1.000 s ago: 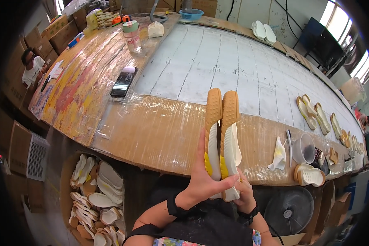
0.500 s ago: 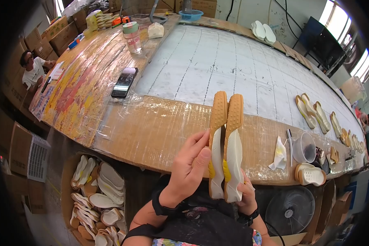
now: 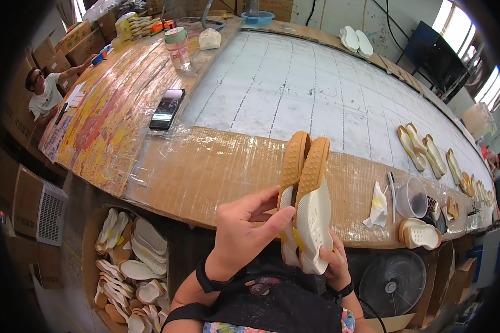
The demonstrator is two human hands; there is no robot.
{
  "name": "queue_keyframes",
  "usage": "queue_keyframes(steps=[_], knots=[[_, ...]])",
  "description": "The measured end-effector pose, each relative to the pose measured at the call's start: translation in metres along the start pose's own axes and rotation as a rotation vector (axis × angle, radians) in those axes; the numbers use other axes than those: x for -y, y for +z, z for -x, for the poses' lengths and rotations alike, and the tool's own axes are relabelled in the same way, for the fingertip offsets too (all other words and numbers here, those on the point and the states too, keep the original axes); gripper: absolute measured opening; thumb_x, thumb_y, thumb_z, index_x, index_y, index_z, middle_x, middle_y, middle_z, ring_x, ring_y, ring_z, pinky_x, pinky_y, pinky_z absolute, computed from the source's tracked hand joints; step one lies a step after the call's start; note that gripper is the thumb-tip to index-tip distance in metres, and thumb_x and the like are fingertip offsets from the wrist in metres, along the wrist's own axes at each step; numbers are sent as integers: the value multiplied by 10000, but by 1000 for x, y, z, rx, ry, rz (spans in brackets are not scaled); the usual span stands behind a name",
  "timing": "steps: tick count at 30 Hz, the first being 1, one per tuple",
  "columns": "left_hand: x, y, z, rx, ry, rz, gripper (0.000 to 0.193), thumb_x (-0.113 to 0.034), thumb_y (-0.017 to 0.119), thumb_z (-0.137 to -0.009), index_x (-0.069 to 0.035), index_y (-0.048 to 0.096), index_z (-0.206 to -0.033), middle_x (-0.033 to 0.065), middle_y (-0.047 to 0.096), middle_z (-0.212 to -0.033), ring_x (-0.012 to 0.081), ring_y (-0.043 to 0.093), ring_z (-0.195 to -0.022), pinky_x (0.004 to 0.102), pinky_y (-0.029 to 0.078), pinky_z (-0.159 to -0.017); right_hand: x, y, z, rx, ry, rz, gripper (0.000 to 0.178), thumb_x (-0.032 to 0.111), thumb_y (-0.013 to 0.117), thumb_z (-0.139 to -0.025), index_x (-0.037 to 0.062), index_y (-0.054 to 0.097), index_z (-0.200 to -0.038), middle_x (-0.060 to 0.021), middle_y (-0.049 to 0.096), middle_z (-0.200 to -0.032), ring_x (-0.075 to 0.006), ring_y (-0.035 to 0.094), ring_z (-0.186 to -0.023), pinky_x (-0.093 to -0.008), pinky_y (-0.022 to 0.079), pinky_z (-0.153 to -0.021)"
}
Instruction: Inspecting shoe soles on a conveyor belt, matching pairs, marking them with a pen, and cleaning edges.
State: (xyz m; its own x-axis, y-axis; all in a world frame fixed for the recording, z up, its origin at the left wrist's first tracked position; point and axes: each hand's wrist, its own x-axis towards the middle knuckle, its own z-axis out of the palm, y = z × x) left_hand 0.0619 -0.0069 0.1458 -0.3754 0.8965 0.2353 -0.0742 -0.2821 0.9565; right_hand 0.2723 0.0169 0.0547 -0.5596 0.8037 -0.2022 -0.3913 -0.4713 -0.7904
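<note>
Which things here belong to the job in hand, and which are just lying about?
Apparently part of the job:
two tan-and-white soles in the right hand
similar soles in the box

Apparently just lying about:
phone
bottle
fan

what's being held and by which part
Two shoe soles: right hand grips their lower end; left hand is at their left edge midway, grip unclear.

Your left hand (image 3: 236, 236) and right hand (image 3: 335, 263) are bare; a smooth black band (image 3: 204, 276) encircles your left wrist; a black, watch-like strap (image 3: 339, 292) encircles your right; your black apron (image 3: 283, 311) bears a small, partly pinkish print (image 3: 264, 286); multicoloured floral cloth (image 3: 239, 327) borders it at lower left and right.
</note>
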Motion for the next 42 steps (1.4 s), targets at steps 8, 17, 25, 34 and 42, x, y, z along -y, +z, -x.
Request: queue_keyframes(steps=[8,17,25,34,42], knots=[[-7,4,2,-8,-60,-83,273,-59,643,-750,84,593,-977,130,654,-815,137,638,-732,228,521,-654,-3,-10,4,-19,-61,63,613,112,623,-768,-61,335,-1280,-142,513,-1166,-192,527,-1038,-313,409,-895],[-5,9,7,-102,104,-355,205,-48,626,-741,80,616,-901,137,644,-729,148,641,-668,234,507,-623,-6,-7,9,-32,-66,102,594,139,630,-773,-59,361,-1263,-118,525,-1143,-166,527,-1015,-284,407,-877],[48,34,8,37,-129,124,827,-113,559,-847,-57,-83,-1365,141,351,-1272,186,458,-1098,290,415,-881,21,36,-10,-206,-252,230,698,217,690,-740,-46,335,-1280,-151,444,-1247,-212,462,-1122,-309,365,-935],[81,15,6,99,-579,851,484,-245,428,-904,-26,264,-1304,159,450,-1215,271,491,-1088,416,408,-916,17,53,-30,-169,-786,857,894,222,818,-569,-4,323,-1278,-228,300,-1352,-301,424,-1162,-330,417,-850],[85,1,9,262,-652,847,551,-291,484,-849,16,311,-1273,199,471,-1190,307,519,-1047,422,437,-886,9,43,-19,-50,-806,811,741,221,802,-589,28,439,-1206,-191,409,-1287,-271,475,-1055,-313,458,-777]])
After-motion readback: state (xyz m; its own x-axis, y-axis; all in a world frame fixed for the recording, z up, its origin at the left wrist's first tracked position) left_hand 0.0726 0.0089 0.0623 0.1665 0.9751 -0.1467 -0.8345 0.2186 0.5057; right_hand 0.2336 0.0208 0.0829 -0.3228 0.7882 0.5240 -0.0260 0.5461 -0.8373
